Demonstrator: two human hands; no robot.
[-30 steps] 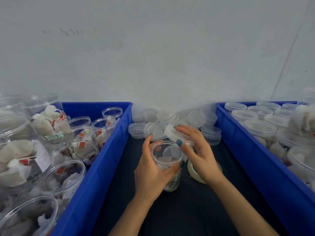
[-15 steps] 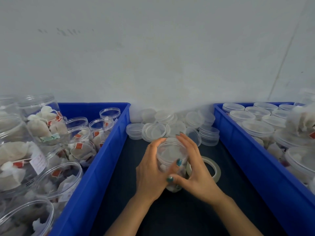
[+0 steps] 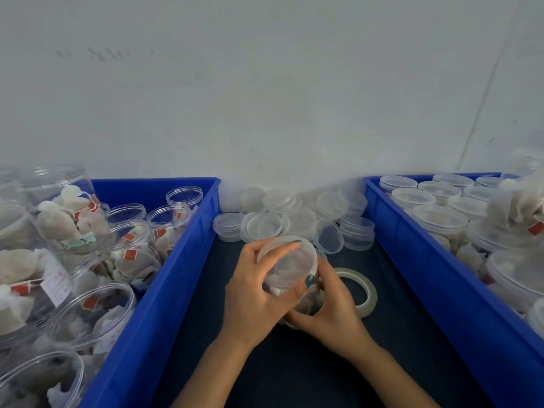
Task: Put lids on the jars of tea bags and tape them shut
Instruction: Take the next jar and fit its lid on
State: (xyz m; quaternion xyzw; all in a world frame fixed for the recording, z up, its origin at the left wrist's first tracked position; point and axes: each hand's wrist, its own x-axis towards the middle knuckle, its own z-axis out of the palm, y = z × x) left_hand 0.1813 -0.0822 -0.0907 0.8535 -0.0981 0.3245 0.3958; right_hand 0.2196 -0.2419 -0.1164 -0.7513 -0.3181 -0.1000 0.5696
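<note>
A clear jar of tea bags (image 3: 306, 301) stands between both hands on the dark mat, with a translucent lid (image 3: 290, 262) on its top. My left hand (image 3: 256, 293) curls over the lid, fingers across its top and thumb at its near rim. My right hand (image 3: 329, 307) wraps around the jar's body from the right. A roll of clear tape (image 3: 363, 285) lies flat on the mat just right of the jar. A pile of loose lids (image 3: 294, 222) sits at the back against the wall.
A blue bin (image 3: 164, 278) on the left holds several open jars of tea bags (image 3: 132, 254). A blue bin (image 3: 435, 278) on the right holds several lidded jars (image 3: 438, 216). A white wall rises behind.
The lid went from my right hand onto the jar. My left hand moved from the jar's side up over the lid, and my right hand dropped to hold the jar's body.
</note>
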